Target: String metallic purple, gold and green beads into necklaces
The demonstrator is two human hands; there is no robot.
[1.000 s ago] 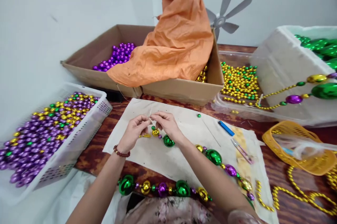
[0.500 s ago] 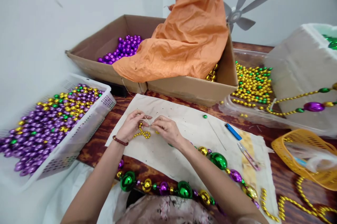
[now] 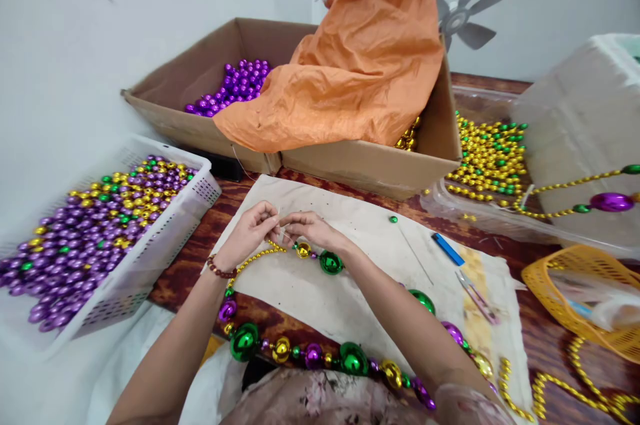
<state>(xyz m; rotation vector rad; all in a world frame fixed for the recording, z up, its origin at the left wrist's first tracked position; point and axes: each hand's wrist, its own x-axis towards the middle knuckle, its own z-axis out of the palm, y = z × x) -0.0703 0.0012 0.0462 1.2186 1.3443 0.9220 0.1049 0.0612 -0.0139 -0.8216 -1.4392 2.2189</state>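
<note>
Over the white cloth (image 3: 360,278), my left hand (image 3: 250,232) pinches thin white string close to small gold beads. My right hand (image 3: 316,232) faces it almost fingertip to fingertip, its fingers closed on the string too. From between the hands runs a bead necklace (image 3: 281,350) in green, gold and purple, curving round past both forearms along the table's front edge. Its thin gold chain (image 3: 255,256) passes beneath my left hand, and a large green bead (image 3: 331,262) hangs beside my right wrist. The knot or crossing of the string is too small to make out.
A white basket (image 3: 205,178) of loose beads stands left; a cardboard box (image 3: 360,162) with an orange cloth (image 3: 350,92) is behind. On the white cloth lie a needle (image 3: 416,254), a blue lighter (image 3: 448,250) and thread snips (image 3: 477,298). A yellow basket (image 3: 543,272) sits right.
My hands have drawn closer together. The loop of gold beads has straightened out under my left hand, and large beads now show beside my right wrist. The view has shifted slightly.
</note>
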